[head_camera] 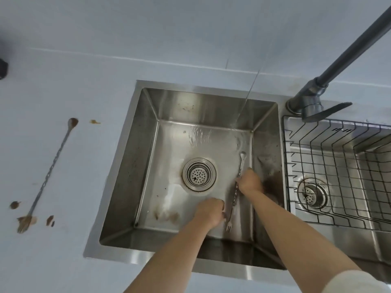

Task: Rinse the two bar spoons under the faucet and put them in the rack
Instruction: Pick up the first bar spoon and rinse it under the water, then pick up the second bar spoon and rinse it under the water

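Right hand [250, 182] grips the upper stem of the bar spoon [234, 198]. Left hand [209, 212] fingers [221, 207] pinch the lower stem, probably to scrub it. Bowl lies beyond the fingers, near the faucet [317, 89] stream. Second bar spoon [50, 172], soiled, on worktop [74, 81] far left; rack [338, 149] to the right.

Countertop [84, 81]: dirty bar spoon [49, 173], brown stains [14, 205].

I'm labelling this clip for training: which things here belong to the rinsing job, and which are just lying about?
Job: held bar spoon, in left hand and right hand; dirty bar spoon on the counter; running faucet; wire rack; sink.
Lying about: brown stains; black object at the left edge.
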`<state>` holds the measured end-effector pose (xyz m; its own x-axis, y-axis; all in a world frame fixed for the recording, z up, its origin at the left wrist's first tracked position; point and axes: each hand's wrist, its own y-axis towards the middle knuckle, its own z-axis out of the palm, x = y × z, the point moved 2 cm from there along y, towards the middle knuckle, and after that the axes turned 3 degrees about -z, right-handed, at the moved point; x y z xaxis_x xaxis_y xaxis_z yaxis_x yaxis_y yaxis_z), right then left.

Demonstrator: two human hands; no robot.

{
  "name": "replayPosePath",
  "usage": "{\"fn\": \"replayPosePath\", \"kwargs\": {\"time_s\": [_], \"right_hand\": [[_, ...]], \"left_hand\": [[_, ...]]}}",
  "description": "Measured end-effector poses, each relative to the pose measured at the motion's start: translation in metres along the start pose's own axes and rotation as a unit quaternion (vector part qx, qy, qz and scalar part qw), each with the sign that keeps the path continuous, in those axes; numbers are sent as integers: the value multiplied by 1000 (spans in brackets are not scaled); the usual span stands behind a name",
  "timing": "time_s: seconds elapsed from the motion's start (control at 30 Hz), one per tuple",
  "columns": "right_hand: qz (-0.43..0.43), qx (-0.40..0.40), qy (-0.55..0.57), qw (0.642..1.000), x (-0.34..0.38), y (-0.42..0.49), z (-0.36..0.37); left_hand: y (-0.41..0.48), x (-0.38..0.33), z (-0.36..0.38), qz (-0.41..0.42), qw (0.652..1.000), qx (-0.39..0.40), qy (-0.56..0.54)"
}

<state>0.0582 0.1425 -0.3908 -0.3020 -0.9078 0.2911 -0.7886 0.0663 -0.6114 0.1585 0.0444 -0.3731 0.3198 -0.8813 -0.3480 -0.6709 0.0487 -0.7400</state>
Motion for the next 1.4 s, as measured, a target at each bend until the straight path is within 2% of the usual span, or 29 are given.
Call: {"fn": "replayPosePath", "kwargs": {"time_s": [0.1,0.3,0.47,0.63,0.77,0.93,1.17,1.4], "right_hand": [[-8,22,33,999,23,-18,-15],[-104,33,26,994,104,-72,-23],[-270,28,22,962,178,-123,-8],[-387,44,-29,920,237,-167,19],[-447,78,-77,888,267,-189,43],[-492,116,-137,852,301,-197,73],[-534,124,-201,811,348,-190,107],[-566,102,-300,761,369,-183,129]], "left_hand": [[-28,23,-25,7,998,-53,-33],[-98,79,-82,-7,976,-217,17],[-154,134,-115,-20,911,-413,2],[-191,195,-131,-131,868,-474,-66],[-202,237,-133,-230,856,-451,-104],[-198,273,-133,-299,861,-399,-103],[-183,297,-133,-336,865,-359,-97],[-174,302,-140,-324,880,-332,-97]]}}
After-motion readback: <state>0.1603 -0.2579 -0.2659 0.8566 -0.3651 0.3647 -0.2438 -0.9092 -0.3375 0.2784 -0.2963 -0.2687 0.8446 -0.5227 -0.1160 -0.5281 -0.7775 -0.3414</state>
